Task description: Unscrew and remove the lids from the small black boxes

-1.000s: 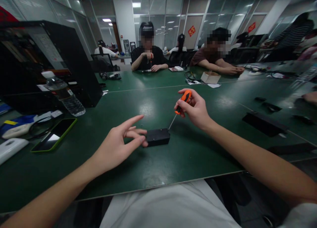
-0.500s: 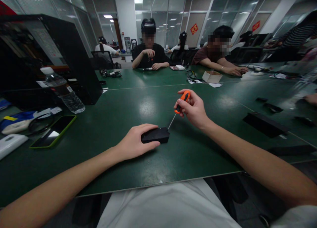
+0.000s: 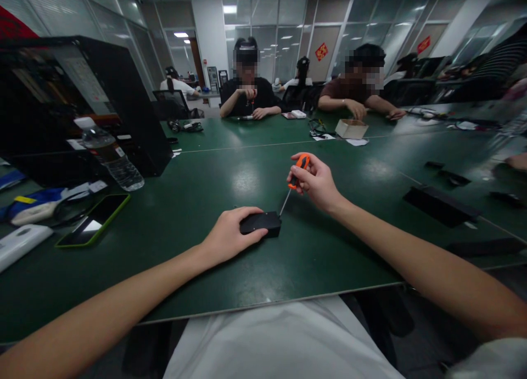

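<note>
A small black rectangular box [image 3: 263, 222] lies on the green tabletop [image 3: 247, 280] in front of me. My left hand [image 3: 231, 232] grips it from the left, thumb along the near side and fingers over the far side, covering its left end. An orange-and-black screwdriver [image 3: 300, 169] is held by its handle in my right hand [image 3: 316, 182], up and to the right of the box. Its thin shaft slants down to the left, and the tip meets the box's far right corner. Whether it sits in a screw is too small to tell.
To the left are a phone [image 3: 94, 221] with a green edge, a water bottle [image 3: 113, 156] and a black computer case [image 3: 123, 104]. Black parts [image 3: 440, 205] lie on the right. Two people sit across the table near a small open box [image 3: 351, 128].
My right hand and the screwdriver handle have shifted slightly left and the handle stands a little steeper. My left hand has slid slightly right along the box.
</note>
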`<state>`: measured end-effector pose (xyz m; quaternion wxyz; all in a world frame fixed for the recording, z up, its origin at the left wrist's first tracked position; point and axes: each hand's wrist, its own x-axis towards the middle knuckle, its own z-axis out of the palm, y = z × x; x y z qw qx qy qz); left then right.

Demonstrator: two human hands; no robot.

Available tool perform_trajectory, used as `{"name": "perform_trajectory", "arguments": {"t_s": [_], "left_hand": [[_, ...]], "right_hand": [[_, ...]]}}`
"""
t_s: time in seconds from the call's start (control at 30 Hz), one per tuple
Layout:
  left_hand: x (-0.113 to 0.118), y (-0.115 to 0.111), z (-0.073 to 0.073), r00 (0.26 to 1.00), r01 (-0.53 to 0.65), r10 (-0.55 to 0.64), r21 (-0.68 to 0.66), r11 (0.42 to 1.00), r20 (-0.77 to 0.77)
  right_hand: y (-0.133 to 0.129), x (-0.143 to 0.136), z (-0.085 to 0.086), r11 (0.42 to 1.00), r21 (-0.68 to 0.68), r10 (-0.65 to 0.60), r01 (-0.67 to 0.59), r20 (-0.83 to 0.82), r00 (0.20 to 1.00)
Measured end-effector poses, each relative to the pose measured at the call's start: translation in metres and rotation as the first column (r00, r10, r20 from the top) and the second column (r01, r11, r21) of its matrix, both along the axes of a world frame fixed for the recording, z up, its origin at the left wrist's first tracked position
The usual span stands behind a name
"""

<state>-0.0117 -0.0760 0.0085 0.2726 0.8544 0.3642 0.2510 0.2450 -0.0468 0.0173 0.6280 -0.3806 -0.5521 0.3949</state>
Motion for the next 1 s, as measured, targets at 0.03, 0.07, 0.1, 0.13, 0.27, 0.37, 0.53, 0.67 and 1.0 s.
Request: {"name": "perform_trajectory", "arguments": {"t_s": [0.03, 0.07, 0.1, 0.13, 0.27, 0.37, 0.53, 0.67, 1.0], "left_hand": [[0.0004, 0.0, -0.0001, 1.0, -0.004, 0.004, -0.001, 1.0, -0.001], [0.0009, 0.0, -0.0001, 1.0, -0.008, 0.008, 0.0, 1.0, -0.003], [0.0014, 0.0, -0.0001, 1.0, -0.011, 0.011, 0.001, 1.0, -0.005], [0.0018, -0.0002, 0.0, 1.0, -0.015, 0.015, 0.004, 1.0, -0.005], [0.0027, -0.001, 0.0007, 1.0, -0.012, 0.012, 0.014, 1.0, 0.006], [0.0024, -0.0011, 0.0008, 1.0, -0.005, 0.005, 0.016, 1.0, 0.009], [0.0021, -0.0002, -0.0001, 1.0, 0.002, -0.002, 0.018, 1.0, 0.016], [0.0025, -0.0003, -0.0006, 1.0, -0.005, 0.005, 0.018, 1.0, 0.017], [0.002, 0.0001, -0.0034, 1.0, -0.003, 0.002, 0.027, 1.0, 0.028]], "right_hand": [[0.0008, 0.0008, 0.0004, 1.0, -0.006, -0.008, 0.008, -0.013, 1.0], [0.0013, 0.0016, 0.0008, 1.0, -0.01, -0.014, 0.014, -0.024, 1.0], [0.0016, 0.0021, 0.001, 1.0, -0.014, -0.016, 0.016, -0.031, 0.999], [0.0016, 0.0021, 0.0008, 1.0, -0.017, -0.014, 0.013, -0.034, 0.999], [-0.0004, -0.0024, -0.0022, 0.998, -0.054, 0.04, -0.042, -0.032, 0.999], [-0.002, -0.0054, -0.0032, 0.992, -0.094, 0.081, -0.085, -0.038, 0.996], [-0.0005, 0.0002, 0.0006, 0.999, -0.04, 0.027, -0.028, -0.019, 0.999], [0.0001, 0.0015, 0.0003, 0.999, -0.039, 0.018, -0.018, -0.011, 1.0], [-0.002, 0.0008, 0.003, 0.999, -0.028, 0.027, -0.027, 0.002, 1.0]]}}
